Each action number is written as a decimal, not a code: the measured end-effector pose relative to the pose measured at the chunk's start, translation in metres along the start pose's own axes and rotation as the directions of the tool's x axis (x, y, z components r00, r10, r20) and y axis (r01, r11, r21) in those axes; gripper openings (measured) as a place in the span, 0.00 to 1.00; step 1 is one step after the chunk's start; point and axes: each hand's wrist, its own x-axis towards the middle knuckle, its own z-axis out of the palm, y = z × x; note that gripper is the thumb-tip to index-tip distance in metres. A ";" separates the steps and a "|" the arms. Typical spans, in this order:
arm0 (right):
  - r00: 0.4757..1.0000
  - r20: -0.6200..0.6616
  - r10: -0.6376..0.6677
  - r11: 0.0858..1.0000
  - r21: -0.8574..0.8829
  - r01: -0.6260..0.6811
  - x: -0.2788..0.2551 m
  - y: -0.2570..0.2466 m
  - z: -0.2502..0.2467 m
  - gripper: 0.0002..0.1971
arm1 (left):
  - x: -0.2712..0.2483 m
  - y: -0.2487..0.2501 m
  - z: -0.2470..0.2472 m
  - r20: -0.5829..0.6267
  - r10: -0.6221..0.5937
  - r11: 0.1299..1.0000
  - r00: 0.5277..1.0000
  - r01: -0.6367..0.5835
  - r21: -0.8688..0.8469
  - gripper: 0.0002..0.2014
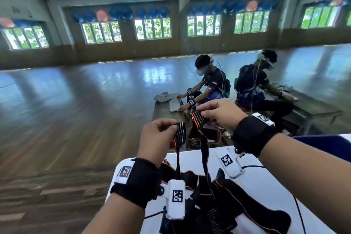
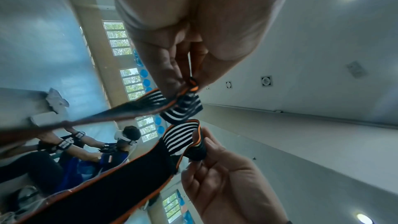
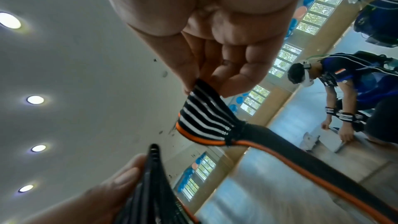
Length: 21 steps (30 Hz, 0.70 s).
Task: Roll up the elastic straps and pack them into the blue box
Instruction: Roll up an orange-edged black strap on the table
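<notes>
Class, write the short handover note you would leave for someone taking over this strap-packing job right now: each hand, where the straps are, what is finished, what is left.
Left hand: pinches one striped strap end, raised above the table.
Right hand: pinches another striped strap end, slightly higher.
Both lengths hang down to the strap pile, a loose black heap with orange edging on the white table. Whether the two ends belong to one strap cannot be told.
Done: nothing visibly rolled.
Left: roll the held strap, then the rest, and pack them. The blue box cannot be made out in any view, so find it first.
</notes>
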 end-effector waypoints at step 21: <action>0.960 -0.035 -0.277 0.959 0.047 0.278 -0.046 -0.025 -0.154 0.10 | -0.025 0.092 0.190 0.004 0.066 0.981 0.998 -0.064 -0.185 0.06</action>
